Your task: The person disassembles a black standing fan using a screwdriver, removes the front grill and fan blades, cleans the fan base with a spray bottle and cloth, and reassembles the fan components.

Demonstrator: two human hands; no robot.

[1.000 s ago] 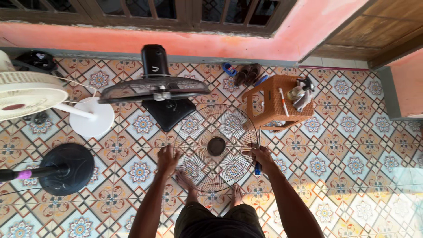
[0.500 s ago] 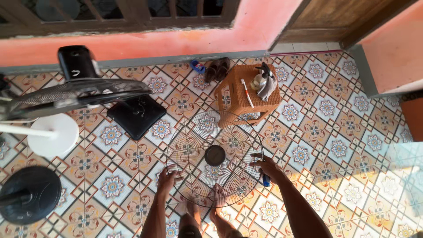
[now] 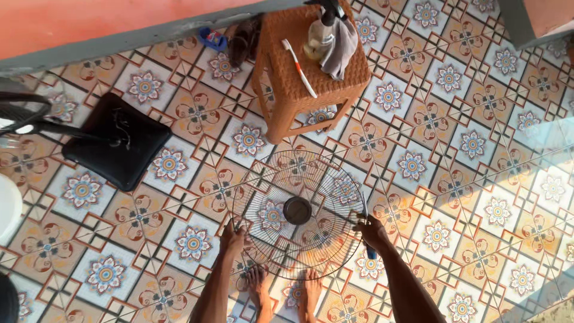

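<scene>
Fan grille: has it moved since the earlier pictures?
Yes: the fan grille shifted right, away from the black fan base, to before the brown stool.

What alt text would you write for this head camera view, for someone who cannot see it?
Seen from above, a person's left hand and right hand grip opposite edges of a round wire fan grille above a patterned tile floor. Behind it, a woven orange stool carries a toothbrush, spray bottle and grey cloth.

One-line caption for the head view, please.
Both hands, left and right, grip a round wire fan grille above patterned tiles.
</scene>
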